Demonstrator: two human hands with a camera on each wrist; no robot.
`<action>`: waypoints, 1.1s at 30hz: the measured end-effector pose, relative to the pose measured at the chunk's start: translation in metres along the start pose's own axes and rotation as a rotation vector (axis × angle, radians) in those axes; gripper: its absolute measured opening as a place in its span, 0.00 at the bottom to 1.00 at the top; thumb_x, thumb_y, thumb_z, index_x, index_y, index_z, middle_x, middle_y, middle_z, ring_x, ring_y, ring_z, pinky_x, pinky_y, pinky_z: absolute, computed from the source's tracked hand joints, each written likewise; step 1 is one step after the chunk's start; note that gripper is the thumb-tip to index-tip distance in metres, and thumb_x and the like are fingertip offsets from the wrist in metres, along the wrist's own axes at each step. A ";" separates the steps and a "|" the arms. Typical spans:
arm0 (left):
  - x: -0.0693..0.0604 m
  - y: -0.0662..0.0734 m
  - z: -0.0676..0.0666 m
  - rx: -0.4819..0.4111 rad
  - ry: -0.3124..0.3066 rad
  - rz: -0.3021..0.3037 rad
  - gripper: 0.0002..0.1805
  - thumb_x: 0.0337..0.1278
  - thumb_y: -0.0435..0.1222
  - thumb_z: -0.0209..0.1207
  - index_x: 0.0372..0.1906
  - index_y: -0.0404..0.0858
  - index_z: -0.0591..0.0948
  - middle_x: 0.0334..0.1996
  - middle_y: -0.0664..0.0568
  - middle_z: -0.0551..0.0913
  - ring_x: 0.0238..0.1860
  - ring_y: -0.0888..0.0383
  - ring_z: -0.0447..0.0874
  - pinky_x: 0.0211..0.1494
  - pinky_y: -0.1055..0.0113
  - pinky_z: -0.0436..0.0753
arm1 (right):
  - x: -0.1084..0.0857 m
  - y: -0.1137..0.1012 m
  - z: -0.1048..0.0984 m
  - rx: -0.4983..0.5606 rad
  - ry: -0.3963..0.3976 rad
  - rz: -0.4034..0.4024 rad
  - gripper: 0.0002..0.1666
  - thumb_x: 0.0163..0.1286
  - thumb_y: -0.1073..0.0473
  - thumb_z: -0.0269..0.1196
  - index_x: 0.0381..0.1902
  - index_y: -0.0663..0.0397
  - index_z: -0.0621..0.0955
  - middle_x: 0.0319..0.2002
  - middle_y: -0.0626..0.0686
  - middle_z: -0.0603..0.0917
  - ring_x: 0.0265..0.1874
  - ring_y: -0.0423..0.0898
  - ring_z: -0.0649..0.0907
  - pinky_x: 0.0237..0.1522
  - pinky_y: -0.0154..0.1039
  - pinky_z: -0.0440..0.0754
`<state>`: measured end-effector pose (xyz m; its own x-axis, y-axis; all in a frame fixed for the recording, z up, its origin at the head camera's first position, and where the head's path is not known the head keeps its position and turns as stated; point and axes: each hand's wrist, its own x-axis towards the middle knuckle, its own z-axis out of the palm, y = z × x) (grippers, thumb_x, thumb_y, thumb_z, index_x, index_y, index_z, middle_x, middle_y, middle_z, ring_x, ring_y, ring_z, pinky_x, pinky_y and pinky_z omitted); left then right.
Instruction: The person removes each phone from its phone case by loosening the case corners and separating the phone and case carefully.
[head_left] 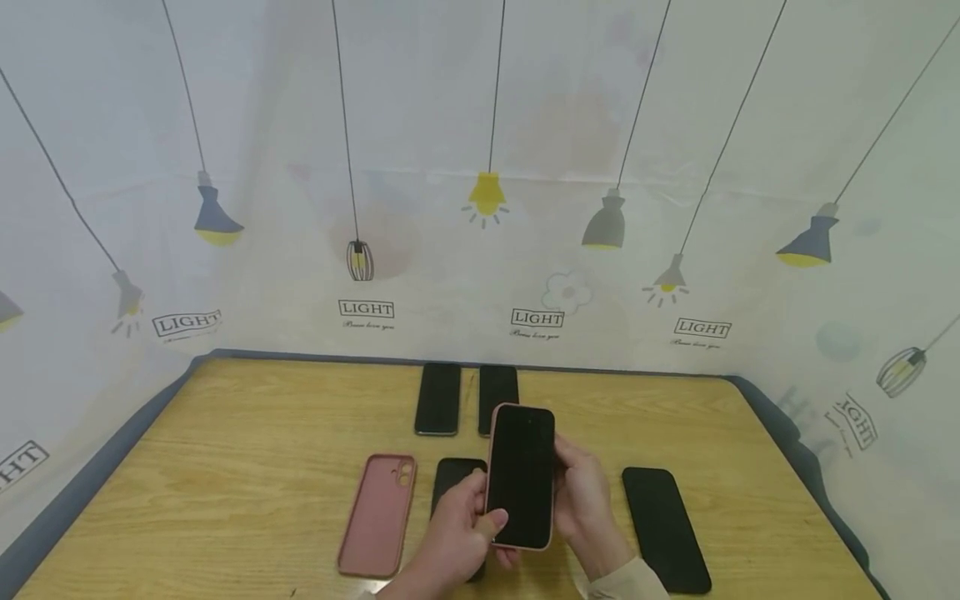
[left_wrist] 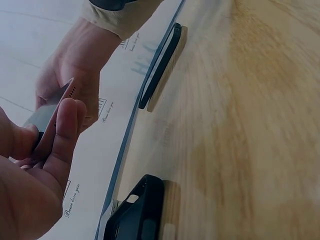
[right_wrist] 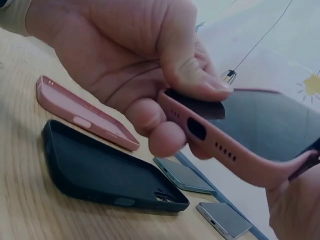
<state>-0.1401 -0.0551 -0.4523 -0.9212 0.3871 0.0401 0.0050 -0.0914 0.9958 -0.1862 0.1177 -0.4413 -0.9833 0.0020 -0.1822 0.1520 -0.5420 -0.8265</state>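
A dark-screened phone [head_left: 521,475] in a pink case [right_wrist: 240,162] is held in both hands above the table. My left hand [head_left: 459,529] grips its lower left side, the thumb lying over the bottom corner of the screen; in the right wrist view this hand [right_wrist: 145,65] curls its fingers under the case. On the other long side, my right hand [head_left: 588,504] holds the edge, its fingers partly hidden behind the phone. The left wrist view shows the left hand [left_wrist: 55,145] pinching the near end and the right hand [left_wrist: 75,67] beyond.
An empty pink case [head_left: 377,517] lies on the wooden table [head_left: 247,500], left of a black case [right_wrist: 110,165] partly covered by my left hand in the head view. Two phones, one left [head_left: 438,400] and one right [head_left: 498,387], lie at the back. A black flat item [head_left: 666,529] lies right.
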 end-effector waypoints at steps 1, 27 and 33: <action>0.000 0.000 0.000 -0.006 -0.003 0.001 0.16 0.71 0.20 0.52 0.60 0.24 0.72 0.34 0.32 0.88 0.22 0.58 0.87 0.30 0.47 0.89 | 0.000 0.000 0.000 -0.006 0.004 0.003 0.23 0.84 0.59 0.50 0.37 0.42 0.90 0.35 0.43 0.89 0.37 0.39 0.86 0.44 0.34 0.84; 0.008 0.014 -0.011 0.006 0.226 0.020 0.16 0.73 0.21 0.52 0.61 0.20 0.70 0.38 0.31 0.88 0.25 0.42 0.89 0.28 0.57 0.90 | -0.012 0.006 0.013 -0.404 -0.055 -0.049 0.22 0.83 0.55 0.55 0.53 0.72 0.84 0.37 0.51 0.90 0.35 0.40 0.89 0.38 0.34 0.87; 0.013 0.018 -0.017 0.042 0.273 0.025 0.17 0.74 0.22 0.52 0.63 0.22 0.71 0.41 0.32 0.88 0.26 0.45 0.89 0.30 0.58 0.90 | -0.014 0.008 0.014 -0.390 -0.162 -0.018 0.22 0.79 0.57 0.61 0.54 0.75 0.81 0.36 0.50 0.89 0.31 0.41 0.88 0.38 0.36 0.88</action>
<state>-0.1581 -0.0671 -0.4354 -0.9913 0.1227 0.0467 0.0398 -0.0577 0.9975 -0.1721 0.1019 -0.4382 -0.9844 -0.1408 -0.1056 0.1309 -0.1844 -0.9741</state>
